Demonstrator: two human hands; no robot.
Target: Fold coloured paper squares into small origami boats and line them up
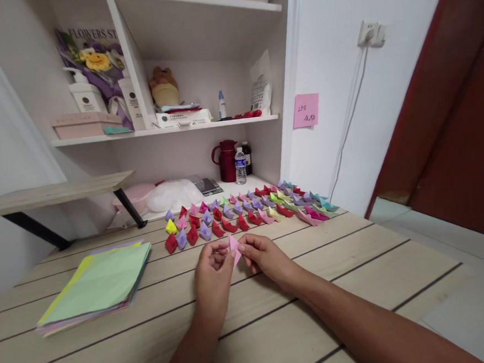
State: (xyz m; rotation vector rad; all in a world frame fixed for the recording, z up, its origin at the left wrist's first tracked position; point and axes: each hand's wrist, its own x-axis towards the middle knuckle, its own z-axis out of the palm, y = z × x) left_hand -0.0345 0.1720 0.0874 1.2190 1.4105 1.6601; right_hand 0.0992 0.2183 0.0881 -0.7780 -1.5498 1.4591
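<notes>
Pinching folded pink paper (pixel 235 248) between left-hand fingers (pixel 229 263) and right-hand fingers (pixel 250 250)

Pink folded paper piece (pixel 234 248) between the fingers (pixel 249 250), many colours beyond

The folded piece was plain pink. Just beyond the fingers, small folded paper boats (pixel 242 223) ran in rows of red, lavender, pink, magenta, yellow, green and blue. Left of the fingers, the stack of flat paper sheets (pixel 102 280) was pale green on top, with bright yellow and lavender at its edges. Below them, the slatted wooden tabletop (pixel 272 323) was beige crossed by dark stripes. Farther beyond, the handled jug (pixel 227 161) was dark red, and the clear plastic bottle (pixel 241 173) wore a blue label (pixel 240 163). Up to the right, the square pink paper note (pixel 305 110) bore dark writing.
</notes>
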